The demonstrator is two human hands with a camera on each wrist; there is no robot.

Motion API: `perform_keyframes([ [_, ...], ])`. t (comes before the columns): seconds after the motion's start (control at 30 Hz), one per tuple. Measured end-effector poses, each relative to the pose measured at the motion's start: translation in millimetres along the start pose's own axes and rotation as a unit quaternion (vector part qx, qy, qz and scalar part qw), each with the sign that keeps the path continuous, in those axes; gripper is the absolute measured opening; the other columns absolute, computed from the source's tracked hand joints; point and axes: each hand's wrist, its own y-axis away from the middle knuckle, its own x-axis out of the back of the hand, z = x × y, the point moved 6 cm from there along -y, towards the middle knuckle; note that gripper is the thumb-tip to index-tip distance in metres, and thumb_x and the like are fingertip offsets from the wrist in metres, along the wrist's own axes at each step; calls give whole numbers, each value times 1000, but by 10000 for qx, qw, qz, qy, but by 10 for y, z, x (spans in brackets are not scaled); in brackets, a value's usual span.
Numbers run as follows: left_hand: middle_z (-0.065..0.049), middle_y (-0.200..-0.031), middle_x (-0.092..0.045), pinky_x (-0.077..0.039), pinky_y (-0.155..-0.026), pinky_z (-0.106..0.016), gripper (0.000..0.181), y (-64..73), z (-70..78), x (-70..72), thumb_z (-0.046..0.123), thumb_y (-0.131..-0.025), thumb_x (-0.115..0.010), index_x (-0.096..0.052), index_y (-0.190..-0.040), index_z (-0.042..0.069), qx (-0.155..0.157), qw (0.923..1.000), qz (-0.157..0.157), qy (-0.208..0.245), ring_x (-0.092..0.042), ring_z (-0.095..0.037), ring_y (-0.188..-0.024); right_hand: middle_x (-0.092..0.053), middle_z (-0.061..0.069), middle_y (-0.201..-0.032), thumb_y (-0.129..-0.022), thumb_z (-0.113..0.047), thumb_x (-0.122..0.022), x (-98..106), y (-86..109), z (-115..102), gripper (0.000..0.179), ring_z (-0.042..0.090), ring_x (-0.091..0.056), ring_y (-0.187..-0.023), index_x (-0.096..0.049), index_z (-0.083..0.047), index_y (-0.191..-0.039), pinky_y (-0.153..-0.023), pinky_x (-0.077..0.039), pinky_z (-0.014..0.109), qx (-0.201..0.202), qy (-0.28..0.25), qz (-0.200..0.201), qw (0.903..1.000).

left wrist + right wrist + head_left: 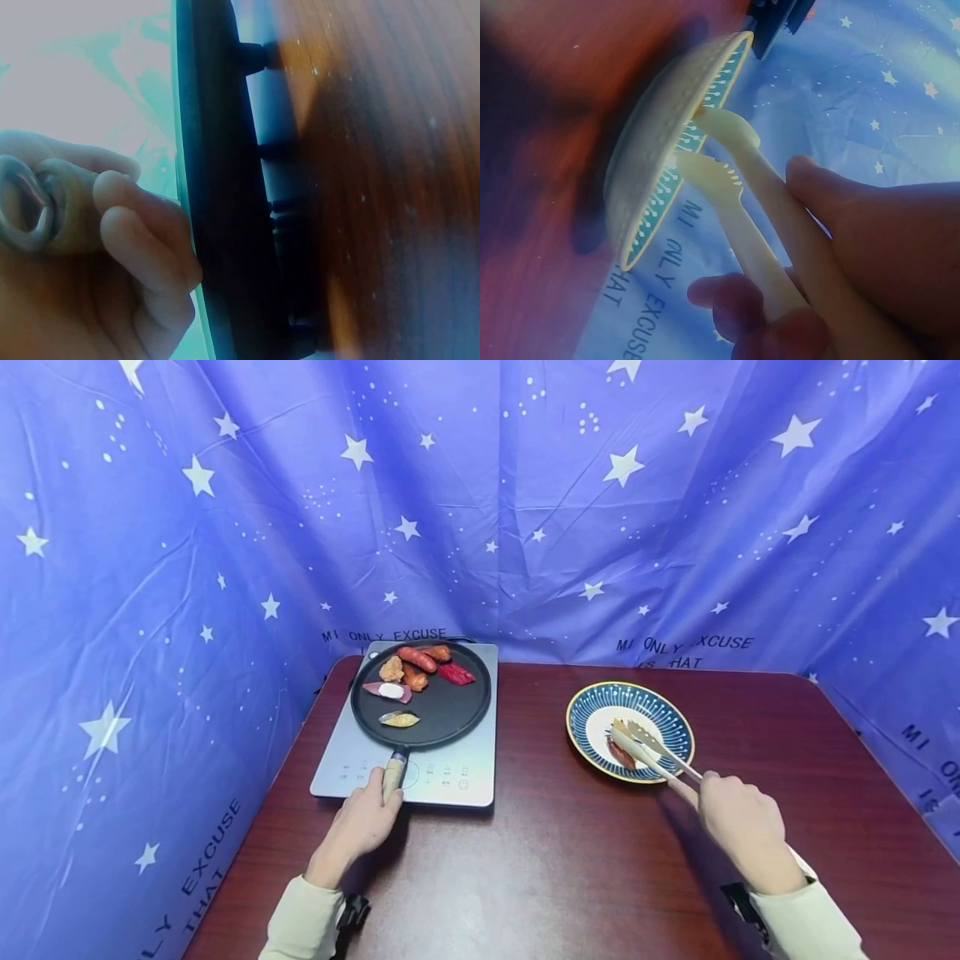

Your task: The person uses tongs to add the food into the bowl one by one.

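Note:
My left hand [365, 818] grips the handle [393, 774] of a flat black frying pan [457, 718]; the left wrist view shows fingers curled round the handle's ringed end. The pan sits on a silver induction cooktop [442, 792]. Toward the pan's far and left side lie a sausage [417, 658], a red piece [455, 673], a tan lump [392, 669], a purple-and-white piece [388, 692] and a yellowish piece [400, 719]. In my right hand [742, 827] are cream tongs [780, 202], tips inside a blue-patterned dish [581, 743], at a reddish-brown piece [621, 755]. Whether the tips pinch it is hidden.
A dark red wooden table [540, 860] carries the cooktop and the dish, with bare tabletop between them. Blue star-printed curtains [525, 485] hang at the back and sides. A cable runs behind the pan.

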Motion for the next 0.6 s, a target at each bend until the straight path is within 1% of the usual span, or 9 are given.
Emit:
perform_keyframes([
  [0.07,-7,-64,-48,-38,-50,-37,28,2,1,1,25,-92,-52,-45,-109,4,15,10000,2,-3,-48,-22,-55,-47,20,-50,-91,-40,-59,41,14,-38,52,45,-51,-45,-43,0,-61,-38,-35,52,44,-12,178,9998],
  [0.13,-7,-64,-48,-38,-50,-37,29,4,2,1,25,-92,-51,-45,-110,4,27,10000,1,4,-48,-22,-55,-47,20,-50,-92,-40,-57,64,29,-66,51,45,-51,-45,-43,-1,-62,-38,-35,52,37,-26,163,9999],
  [0.3,-7,-64,-48,-38,-51,-37,29,13,2,6,25,-92,-51,-45,-111,3,31,10000,-6,37,-48,-22,-55,-48,21,-51,-94,-41,-54,69,50,-98,52,45,-51,-47,-43,0,-64,-39,-36,53,-34,-22,2,10000],
  [0.43,-7,-64,-48,-38,-51,-37,29,18,0,5,24,-92,-51,-45,-110,4,27,10000,-19,51,-48,-22,-55,-48,21,-51,-93,-43,-54,58,39,-44,53,45,-51,-46,-42,0,-63,-39,-36,52,-143,-16,-64,9999],
  [0.5,-7,-64,-48,-38,-50,-37,28,17,1,5,24,-92,-51,-45,-110,4,26,10000,-20,58,-48,-22,-55,-48,22,-52,-94,-44,-52,41,22,0,54,45,-51,-46,-42,0,-63,-39,-36,52,-207,-32,-168,9996],
  [0.53,-7,-64,-48,-38,-51,-37,28,16,1,5,24,-92,-51,-45,-110,4,21,10000,-16,57,-48,-22,-55,-49,23,-54,-95,-44,-50,27,12,19,55,46,-52,-48,-42,0,-64,-40,-36,53,-234,-32,-286,9993],
  [0.6,-7,-64,-48,-38,-51,-37,28,14,1,5,24,-92,-51,-45,-110,3,19,10000,-5,55,-48,-22,-55,-49,23,-54,-95,-45,-50,5,-4,39,56,46,-52,-49,-43,1,-63,-40,-36,53,-260,-66,-326,9991],
])
